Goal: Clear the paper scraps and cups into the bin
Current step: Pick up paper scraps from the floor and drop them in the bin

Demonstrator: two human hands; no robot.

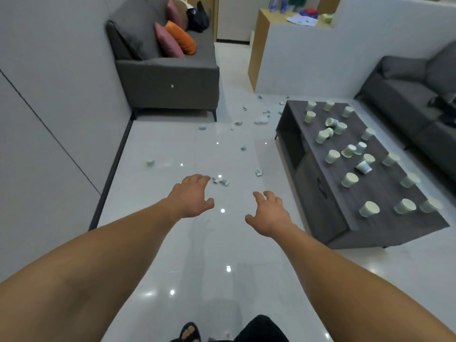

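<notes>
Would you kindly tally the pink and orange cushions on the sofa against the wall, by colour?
Pink cushions: 2
Orange cushion: 1
Total: 3

A glossy pale tiled floor (197,248) runs ahead, dotted with small bright reflections of overhead lights (222,210). The left wall (49,95) is plain grey panelling with a dark skirting strip (111,174) along its foot. A grey sofa (167,80) stands against it, bearing pink cushions (167,43) and an orange cushion (181,37). A white partition (320,58) with a wood-coloured end (256,53) stands beyond. To the right, a low dark wood-grain surface (382,190) stands in front of a second grey sofa (407,95).
</notes>
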